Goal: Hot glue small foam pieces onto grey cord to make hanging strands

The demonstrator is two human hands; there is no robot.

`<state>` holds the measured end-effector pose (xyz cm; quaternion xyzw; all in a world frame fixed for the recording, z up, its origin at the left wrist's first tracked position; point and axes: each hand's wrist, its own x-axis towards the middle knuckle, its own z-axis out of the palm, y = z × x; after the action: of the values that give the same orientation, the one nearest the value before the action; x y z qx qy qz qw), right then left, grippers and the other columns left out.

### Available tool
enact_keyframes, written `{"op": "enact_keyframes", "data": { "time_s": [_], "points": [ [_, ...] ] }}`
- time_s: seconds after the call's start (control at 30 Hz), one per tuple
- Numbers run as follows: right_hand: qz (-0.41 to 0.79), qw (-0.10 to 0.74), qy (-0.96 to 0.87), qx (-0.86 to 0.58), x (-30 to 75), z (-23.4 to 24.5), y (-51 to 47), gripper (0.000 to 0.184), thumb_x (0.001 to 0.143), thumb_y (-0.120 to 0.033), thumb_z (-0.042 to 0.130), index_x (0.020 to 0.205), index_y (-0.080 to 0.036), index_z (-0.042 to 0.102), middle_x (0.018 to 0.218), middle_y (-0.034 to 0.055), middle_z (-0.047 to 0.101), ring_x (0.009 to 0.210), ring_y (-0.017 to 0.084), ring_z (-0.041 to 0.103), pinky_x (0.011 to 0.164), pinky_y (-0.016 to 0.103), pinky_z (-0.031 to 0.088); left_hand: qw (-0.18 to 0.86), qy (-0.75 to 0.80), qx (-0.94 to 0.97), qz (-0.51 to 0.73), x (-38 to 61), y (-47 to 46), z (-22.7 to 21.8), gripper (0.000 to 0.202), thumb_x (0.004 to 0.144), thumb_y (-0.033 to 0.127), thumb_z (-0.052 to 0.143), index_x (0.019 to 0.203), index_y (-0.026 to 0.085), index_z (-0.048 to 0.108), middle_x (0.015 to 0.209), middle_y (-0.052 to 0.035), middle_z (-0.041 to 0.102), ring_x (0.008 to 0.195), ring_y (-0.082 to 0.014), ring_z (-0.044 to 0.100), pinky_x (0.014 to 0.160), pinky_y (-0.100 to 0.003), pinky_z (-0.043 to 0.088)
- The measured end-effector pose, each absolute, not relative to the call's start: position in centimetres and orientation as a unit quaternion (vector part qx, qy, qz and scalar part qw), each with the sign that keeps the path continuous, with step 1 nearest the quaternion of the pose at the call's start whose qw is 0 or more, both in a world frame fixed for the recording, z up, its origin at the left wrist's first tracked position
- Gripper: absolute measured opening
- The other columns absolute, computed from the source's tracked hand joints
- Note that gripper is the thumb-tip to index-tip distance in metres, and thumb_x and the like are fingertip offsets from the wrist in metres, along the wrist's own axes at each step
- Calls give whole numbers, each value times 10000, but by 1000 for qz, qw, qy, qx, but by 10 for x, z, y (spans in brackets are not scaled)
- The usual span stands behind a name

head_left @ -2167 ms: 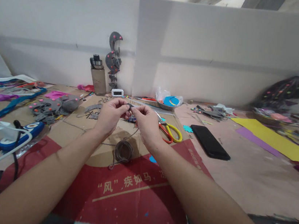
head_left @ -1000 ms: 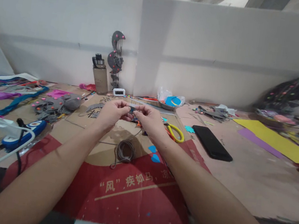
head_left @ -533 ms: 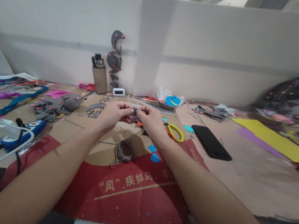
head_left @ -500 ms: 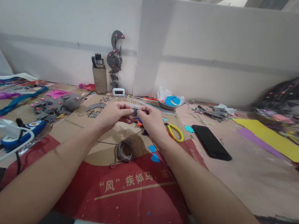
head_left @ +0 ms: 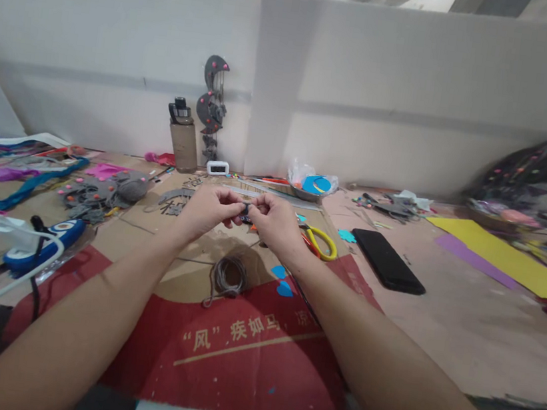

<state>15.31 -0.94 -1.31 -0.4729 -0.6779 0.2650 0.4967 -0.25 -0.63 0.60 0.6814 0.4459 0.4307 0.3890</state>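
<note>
My left hand (head_left: 213, 210) and my right hand (head_left: 272, 217) meet above the cardboard, fingertips almost touching. Between them they pinch a small dark piece (head_left: 246, 209), too small and covered to name. Below the hands lies a coil of grey cord (head_left: 228, 276), one strand running off to the left. Yellow-handled scissors (head_left: 323, 244) rest just right of my right wrist. Two blue paper cutouts (head_left: 284, 288), one heart-like, sit under my right forearm. Grey cut pieces (head_left: 173, 200) lie beyond my left wrist.
A black phone (head_left: 387, 260) lies to the right, near yellow sheet material (head_left: 508, 257). At the back stand a bottle (head_left: 183, 143) and a bowl (head_left: 308, 193) with blue pieces. On the left are a blue power strip (head_left: 46, 248) with a white cable and grey pinned pieces (head_left: 104, 193).
My fingers have shifted slightly around the small dark piece, and both hands stay together in the same place. The surrounding items look unmoved.
</note>
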Motion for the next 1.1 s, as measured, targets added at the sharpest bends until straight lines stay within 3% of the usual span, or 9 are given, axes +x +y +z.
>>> {"op": "enact_keyframes", "data": {
  "time_s": [0.3, 0.67, 0.83, 0.93, 1.1],
  "points": [
    [292, 515, -682, -429, 151, -19, -5, 188, 784, -317, 514, 880, -190, 614, 622, -42, 518, 538, 102, 424, 527, 242, 334, 389, 466, 636, 475, -4, -3, 3, 100, 669, 238, 659, 652, 142, 639, 522, -44, 635, 451, -106, 559, 457, -205, 450],
    [271, 497, -687, -456, 156, -15, -5, 143, 761, -304, 521, 679, -193, 558, 551, -40, 487, 511, 104, 434, 498, 243, 316, 412, 435, 682, 420, -7, -4, 7, 152, 697, 297, 673, 711, 146, 660, 568, -50, 651, 488, -113, 567, 478, -213, 453],
    [265, 467, -700, -471, 159, -14, -4, 130, 755, -282, 519, 669, -191, 553, 558, -22, 521, 502, 111, 456, 480, 238, 303, 432, 420, 706, 374, -15, -2, 12, 227, 713, 366, 675, 797, 160, 722, 676, -79, 682, 608, -150, 619, 520, -229, 475],
    [234, 448, -715, -483, 159, -11, -7, 129, 761, -258, 519, 665, -183, 560, 575, -16, 537, 514, 106, 458, 503, 238, 310, 394, 424, 723, 377, -17, -2, 12, 254, 722, 372, 665, 867, 174, 730, 679, -57, 671, 583, -127, 589, 498, -209, 445],
    [185, 411, -737, -503, 156, -7, -12, 106, 782, -219, 520, 721, -168, 590, 603, -10, 556, 545, 102, 469, 560, 238, 329, 307, 469, 756, 337, -13, -6, 14, 244, 729, 359, 645, 835, 151, 716, 597, -28, 630, 525, -101, 529, 457, -189, 387]
  ]
}}
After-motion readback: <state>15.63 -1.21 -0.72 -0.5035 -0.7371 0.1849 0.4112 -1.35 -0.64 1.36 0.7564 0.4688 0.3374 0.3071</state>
